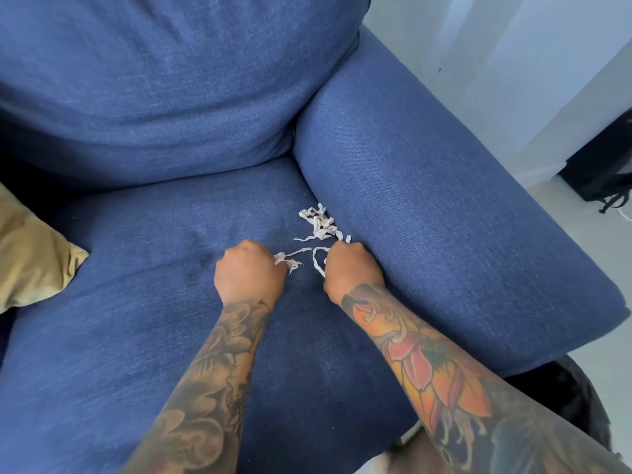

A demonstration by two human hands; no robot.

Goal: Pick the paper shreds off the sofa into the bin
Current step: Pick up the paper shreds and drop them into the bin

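Note:
White paper shreds [319,224] lie in a small tangle on the blue sofa seat [154,302], close against the right armrest [427,206]. My left hand [249,273] is closed into a fist on the seat, with a few shreds sticking out of its right side. My right hand [352,266] is also closed, just right of it, and a looped strip hangs from its fingers. Both fists sit just in front of the loose pile. The fingers themselves are hidden under the backs of the hands. No bin is identifiable in view.
A tan cushion [30,254] lies at the left edge of the seat. The blue back cushion [154,80] rises behind. A dark object [581,398] stands on the floor beside the armrest at lower right, and a black bag [605,165] sits by the white wall.

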